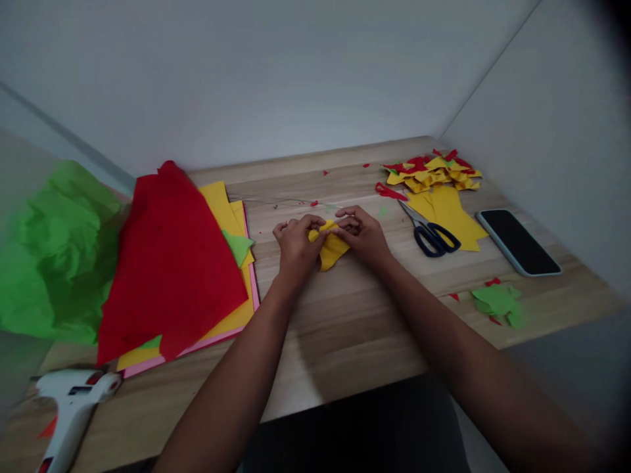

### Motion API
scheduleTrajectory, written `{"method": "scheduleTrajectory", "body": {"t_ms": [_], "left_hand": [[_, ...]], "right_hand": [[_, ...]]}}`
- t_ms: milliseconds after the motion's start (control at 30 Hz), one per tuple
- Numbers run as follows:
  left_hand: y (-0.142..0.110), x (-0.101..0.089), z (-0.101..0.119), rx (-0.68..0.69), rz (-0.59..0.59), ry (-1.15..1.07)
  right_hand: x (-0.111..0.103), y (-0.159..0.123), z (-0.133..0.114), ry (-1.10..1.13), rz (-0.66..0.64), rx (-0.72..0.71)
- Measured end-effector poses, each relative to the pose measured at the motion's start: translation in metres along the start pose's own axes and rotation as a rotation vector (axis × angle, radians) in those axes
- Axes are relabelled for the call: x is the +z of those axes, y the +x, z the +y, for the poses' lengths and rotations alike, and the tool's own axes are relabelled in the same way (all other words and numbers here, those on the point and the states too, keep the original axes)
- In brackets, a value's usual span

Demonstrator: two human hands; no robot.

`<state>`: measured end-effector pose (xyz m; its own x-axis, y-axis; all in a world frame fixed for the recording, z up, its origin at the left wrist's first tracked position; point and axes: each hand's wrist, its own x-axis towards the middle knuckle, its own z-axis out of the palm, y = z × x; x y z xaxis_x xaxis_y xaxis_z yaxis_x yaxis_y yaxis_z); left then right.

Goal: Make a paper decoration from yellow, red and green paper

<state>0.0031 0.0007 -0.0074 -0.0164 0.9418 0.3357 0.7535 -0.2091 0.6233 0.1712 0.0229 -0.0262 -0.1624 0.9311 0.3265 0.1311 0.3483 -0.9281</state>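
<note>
Left hand (297, 248) and right hand (363, 236) pinch a yellow piece (334, 253)

On the glue gun (69, 401), at our near left, we see a dark marking (80, 390), too small and blurred for us to read. The phone (518, 242) at our right lies face up, its screen dark.

Our fingers are narrow at both hands: the left thumb and index finger hold the piece by its upper left, the right ones by its upper right. The two sets of fingertips come near each other; whether they touch, we cannot tell. The piece is over the middle of the tabletop (355, 328), and we cannot tell whether its lower edge meets the wood.

Beyond our hands we see thin wires (290, 201). To the right, scissors (426, 226) lie beside flat yellow cutouts (456, 217), with a red and yellow heap (434, 176) behind. Green scraps (497, 301) lie nearer us, before the phone. On our left, a red sheet (167, 276) partly covers yellow sheets (217, 197), next to a crumpled green sheet (64, 249).
</note>
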Motion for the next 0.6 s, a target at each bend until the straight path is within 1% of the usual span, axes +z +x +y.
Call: {"method": "scheduleTrajectory", "body": {"t_ms": [167,267,367,600], "left_hand": [[-0.0002,0.0005,-0.0010,0.026,-0.025,0.010],[-0.0005,0.0004,-0.0011,0.058,-0.020,0.012],[-0.0008,0.0005,-0.0007,0.067,-0.014,0.031],[-0.0013,0.0005,-0.0003,0.034,-0.042,0.060]], "right_hand": [[-0.0002,0.0015,-0.0020,-0.055,-0.001,-0.062],[-0.0002,0.0029,-0.0002,-0.081,-0.008,-0.046],[0.0001,0.0038,0.0025,-0.083,0.019,-0.033],[0.0008,0.0031,0.0022,-0.047,-0.004,-0.043]]}}
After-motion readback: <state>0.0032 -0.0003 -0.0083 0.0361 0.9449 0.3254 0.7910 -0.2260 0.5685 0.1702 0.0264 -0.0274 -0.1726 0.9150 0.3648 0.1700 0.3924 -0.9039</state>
